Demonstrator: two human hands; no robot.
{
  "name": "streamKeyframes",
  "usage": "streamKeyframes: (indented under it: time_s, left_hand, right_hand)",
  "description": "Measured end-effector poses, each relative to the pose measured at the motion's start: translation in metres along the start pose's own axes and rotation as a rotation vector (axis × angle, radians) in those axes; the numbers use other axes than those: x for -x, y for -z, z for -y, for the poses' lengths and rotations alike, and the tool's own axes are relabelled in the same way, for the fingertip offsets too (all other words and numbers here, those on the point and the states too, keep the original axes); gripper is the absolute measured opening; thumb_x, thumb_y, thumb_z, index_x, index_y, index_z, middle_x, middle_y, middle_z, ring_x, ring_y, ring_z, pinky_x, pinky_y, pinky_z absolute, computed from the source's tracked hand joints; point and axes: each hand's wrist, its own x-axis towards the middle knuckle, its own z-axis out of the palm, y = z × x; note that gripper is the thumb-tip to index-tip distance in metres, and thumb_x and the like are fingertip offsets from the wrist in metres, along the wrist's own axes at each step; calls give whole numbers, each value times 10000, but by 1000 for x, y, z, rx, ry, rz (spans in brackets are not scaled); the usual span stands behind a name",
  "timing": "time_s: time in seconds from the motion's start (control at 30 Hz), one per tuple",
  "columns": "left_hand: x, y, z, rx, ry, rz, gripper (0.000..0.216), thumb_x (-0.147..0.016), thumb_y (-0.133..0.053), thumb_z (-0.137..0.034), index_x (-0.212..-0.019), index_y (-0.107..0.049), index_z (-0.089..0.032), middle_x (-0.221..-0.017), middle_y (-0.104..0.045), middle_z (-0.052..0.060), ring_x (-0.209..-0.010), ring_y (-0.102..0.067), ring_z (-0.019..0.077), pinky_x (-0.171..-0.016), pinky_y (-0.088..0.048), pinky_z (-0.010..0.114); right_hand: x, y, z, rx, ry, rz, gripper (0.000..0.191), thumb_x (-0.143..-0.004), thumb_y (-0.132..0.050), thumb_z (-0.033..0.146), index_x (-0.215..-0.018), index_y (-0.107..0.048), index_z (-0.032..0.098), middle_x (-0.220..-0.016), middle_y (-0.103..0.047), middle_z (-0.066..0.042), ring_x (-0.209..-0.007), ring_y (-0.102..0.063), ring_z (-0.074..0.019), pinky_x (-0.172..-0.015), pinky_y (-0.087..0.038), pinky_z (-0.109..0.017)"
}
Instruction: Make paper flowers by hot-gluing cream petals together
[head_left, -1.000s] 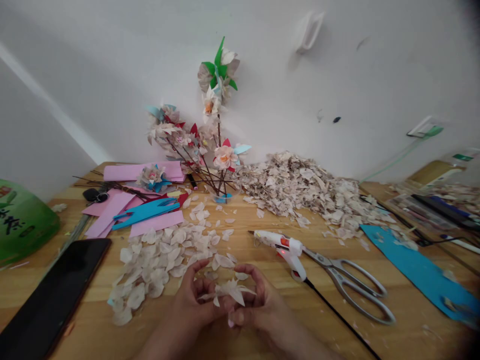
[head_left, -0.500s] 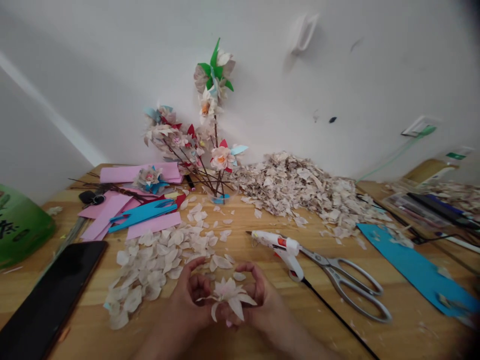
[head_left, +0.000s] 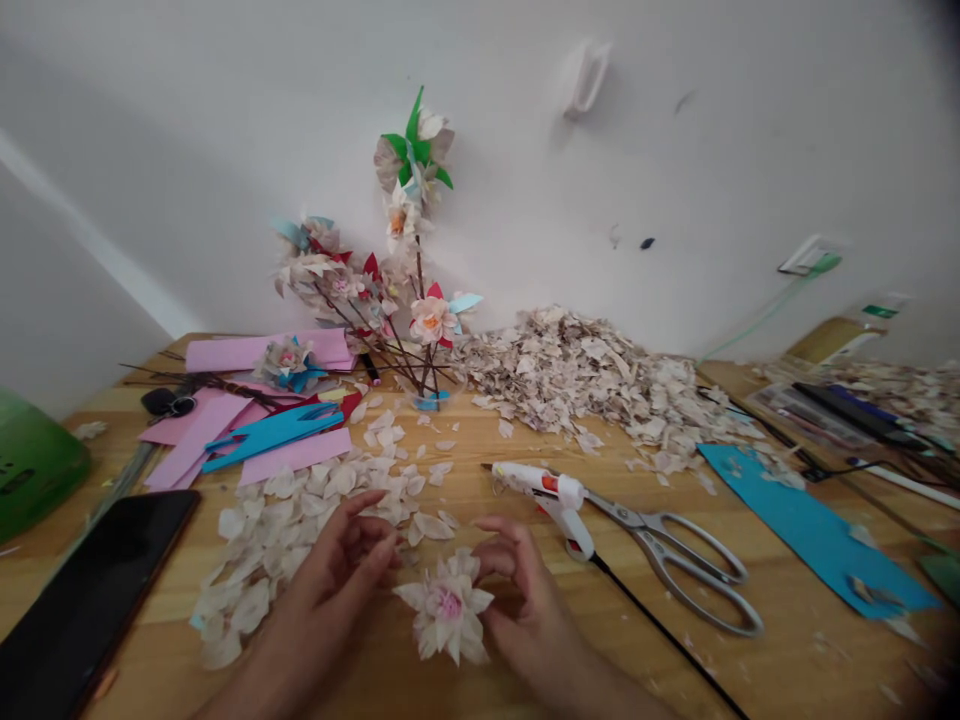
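A cream flower of pointed petals with a pink centre (head_left: 448,604) faces up toward me, near the table's front edge. My right hand (head_left: 521,590) grips it at its right side, with thumb and fingers curled behind the petals. To the left, my left hand (head_left: 346,565) is apart from the flower, fingers loosely bent and thumb stretched out, holding nothing that I can see. Just beyond that hand lies a spread of loose pale petals (head_left: 259,545). A white glue gun (head_left: 546,492) rests on the table beyond my right hand.
Scissors (head_left: 667,560) lie right of the glue gun, whose black cord runs forward. A blue sheet (head_left: 806,530) is farther right. Behind are a petal heap (head_left: 577,370) and flowers on twigs (head_left: 433,320). Pink paper (head_left: 296,455) and a phone (head_left: 97,600) lie left.
My left hand has let go of the flower and moved left. The flower, now in my right hand alone, has turned so its pink centre shows. The whole view has shifted slightly.
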Motion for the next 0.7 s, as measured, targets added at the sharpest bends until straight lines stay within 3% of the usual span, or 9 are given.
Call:
streamKeyframes:
  time_s: [0.13, 0.27, 0.4, 0.57, 0.7]
  left_hand:
    - [5, -7, -6, 184, 234, 90, 399, -819, -458, -481, -1090, -557, -205, -868, -685, 72, -824, -647, 237, -749, -485, 373]
    - [8, -9, -7, 208, 337, 148, 364, -739, -599, -447, -1025, -637, -225, -858, -709, 48, -753, -654, 215, -699, -485, 330]
    - [4, -7, -3, 248, 346, 75, 347, -736, -599, -463, -964, -673, -213, -777, -717, 32, -712, -650, 193, -667, -481, 295]
    - [1, -6, -3, 292, 360, 36, 382, -683, -636, -501, -897, -681, -187, -708, -712, 23, -573, -615, 168, -609, -482, 302]
    - [1, -4, -4, 227, 270, -59, 358, -683, -645, -474, -875, -672, -173, -678, -707, 18, -507, -561, 132, -575, -445, 273]
  right_hand:
    - [-1, -3, 3, -59, -77, 16, 559, -620, -527, 25, -1091, -378, 286, -739, -633, 48, -739, -624, -164, -647, -455, -270]
    - [-2, -5, 5, -120, -95, 47, 548, -623, -517, 10, -1079, -377, 281, -737, -641, 50, -713, -635, -163, -639, -467, -272]
    - [-4, -6, 1, -175, -106, 74, 526, -648, -540, 11, -1067, -372, 280, -766, -666, 38, -702, -635, -162, -648, -479, -282]
    - [-6, -7, -6, -87, -70, 39, 534, -636, -568, 25, -1072, -369, 261, -697, -627, 51, -662, -621, -160, -618, -470, -270]
    - [-8, -7, -4, -15, -67, 35, 544, -623, -539, 18, -1086, -374, 251, -718, -619, 40, -693, -623, -164, -614, -463, -265]
